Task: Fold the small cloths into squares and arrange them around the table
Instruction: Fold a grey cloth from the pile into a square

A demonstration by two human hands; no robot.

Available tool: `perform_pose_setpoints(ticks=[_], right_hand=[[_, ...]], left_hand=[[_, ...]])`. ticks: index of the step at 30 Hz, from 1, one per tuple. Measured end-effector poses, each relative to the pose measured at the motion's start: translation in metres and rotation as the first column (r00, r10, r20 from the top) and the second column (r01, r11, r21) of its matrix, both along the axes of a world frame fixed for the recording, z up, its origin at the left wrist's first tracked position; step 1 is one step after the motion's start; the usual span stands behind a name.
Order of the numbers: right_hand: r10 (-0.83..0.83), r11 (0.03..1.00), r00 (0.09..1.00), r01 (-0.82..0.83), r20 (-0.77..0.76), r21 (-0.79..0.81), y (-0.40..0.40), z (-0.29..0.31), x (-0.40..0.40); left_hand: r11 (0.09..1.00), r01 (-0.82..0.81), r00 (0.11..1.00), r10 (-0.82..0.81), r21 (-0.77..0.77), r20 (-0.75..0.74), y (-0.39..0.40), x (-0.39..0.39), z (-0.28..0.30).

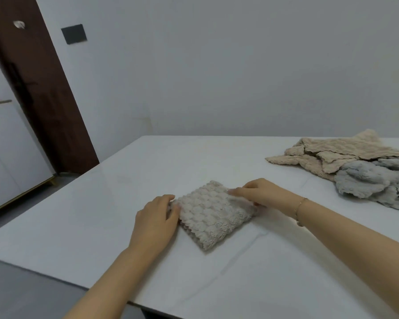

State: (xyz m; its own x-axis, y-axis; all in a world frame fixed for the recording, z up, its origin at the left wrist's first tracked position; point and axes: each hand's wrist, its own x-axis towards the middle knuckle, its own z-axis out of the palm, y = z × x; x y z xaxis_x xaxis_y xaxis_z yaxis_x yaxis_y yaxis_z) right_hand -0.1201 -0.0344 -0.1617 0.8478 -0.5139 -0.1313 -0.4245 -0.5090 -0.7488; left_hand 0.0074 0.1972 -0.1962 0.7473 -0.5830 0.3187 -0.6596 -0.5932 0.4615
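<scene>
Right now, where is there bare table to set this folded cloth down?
Bare table lies left of the left hand, along the far edge by the wall, and near, between the forearms. The right end is crowded by the unfolded beige cloths and grey cloths.
</scene>
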Motion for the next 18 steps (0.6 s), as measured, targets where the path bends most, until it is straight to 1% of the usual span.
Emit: perform_pose_setpoints(ticks=[2, 4, 6, 7, 8, 10, 11, 14, 16, 18], right_hand=[[0.086, 0.993, 0.989, -0.095, -0.121, -0.068, 0.007, 0.007, 0.013], [0.124, 0.984, 0.971, -0.148, -0.205, -0.103, 0.01, 0.011, 0.025], [0.164, 0.983, 0.968, -0.176, -0.191, -0.046, 0.009, 0.011, 0.033], [0.178, 0.984, 0.972, -0.176, -0.151, 0.026, 0.008, 0.011, 0.036], [0.19, 0.975, 0.978, -0.178, -0.088, 0.129, 0.007, 0.012, 0.038], [0.204, 0.913, 0.977, -0.212, 0.06, 0.348, 0.009, 0.014, 0.041], [0.189, 0.879, 0.974, -0.223, 0.122, 0.422, 0.01, 0.015, 0.043], [0.098, 0.827, 0.957, -0.23, 0.272, 0.513, 0.019, 0.019, 0.058], [0.017, 0.812, 0.939, -0.213, 0.343, 0.543, 0.025, 0.023, 0.073], [-0.047, 0.786, 0.914, -0.215, 0.404, 0.579, 0.034, 0.027, 0.092]], left_hand=[[1.0, 0.023, 1.0, -0.023, 0.007, -0.002, 0.008, 0.007, -0.006], [0.999, 0.044, 0.999, -0.044, -0.001, -0.021, 0.011, 0.015, -0.007], [0.998, 0.069, 0.996, -0.069, -0.005, -0.063, 0.012, 0.021, -0.006], [0.995, 0.084, 0.989, -0.089, -0.047, -0.122, 0.013, 0.024, -0.005], [0.988, 0.095, 0.972, -0.118, -0.121, -0.202, 0.014, 0.026, -0.002], [0.948, 0.093, 0.896, -0.213, -0.306, -0.389, 0.016, 0.03, 0.002], [0.923, 0.091, 0.849, -0.268, -0.373, -0.455, 0.019, 0.034, 0.004], [0.873, 0.114, 0.748, -0.389, -0.473, -0.538, 0.025, 0.051, 0.009], [0.876, 0.093, 0.708, -0.393, -0.474, -0.587, 0.025, 0.068, 0.014], [0.86, 0.002, 0.656, -0.386, -0.51, -0.649, 0.022, 0.088, 0.015]])
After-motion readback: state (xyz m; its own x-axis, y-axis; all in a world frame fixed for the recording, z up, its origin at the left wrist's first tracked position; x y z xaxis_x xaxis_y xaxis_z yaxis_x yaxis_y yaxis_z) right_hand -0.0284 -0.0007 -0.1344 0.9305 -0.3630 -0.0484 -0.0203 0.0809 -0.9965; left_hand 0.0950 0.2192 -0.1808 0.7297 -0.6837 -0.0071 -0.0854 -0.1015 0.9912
